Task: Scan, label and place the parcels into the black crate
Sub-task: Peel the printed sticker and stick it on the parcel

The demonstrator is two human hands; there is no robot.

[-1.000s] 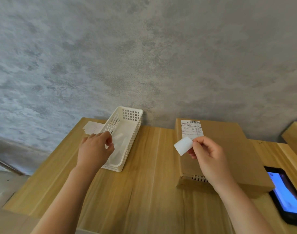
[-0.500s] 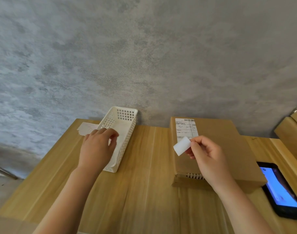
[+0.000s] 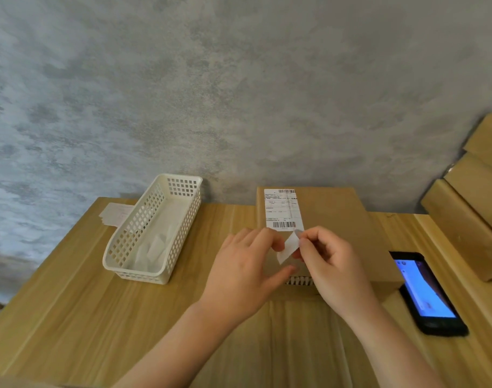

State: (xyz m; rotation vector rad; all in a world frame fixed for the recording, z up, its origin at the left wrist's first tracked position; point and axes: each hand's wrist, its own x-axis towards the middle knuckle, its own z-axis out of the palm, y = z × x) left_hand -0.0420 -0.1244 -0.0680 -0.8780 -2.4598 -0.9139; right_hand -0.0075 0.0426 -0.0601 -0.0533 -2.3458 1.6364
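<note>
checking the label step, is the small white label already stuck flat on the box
No, the small white label is held between both hands, left hand and right hand, above the cardboard box.

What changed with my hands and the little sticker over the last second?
The left hand left the white basket and moved right to the small label, now pinching it together with the right hand, whose grip never let go. The cardboard parcel, basket and phone stayed put.
</note>
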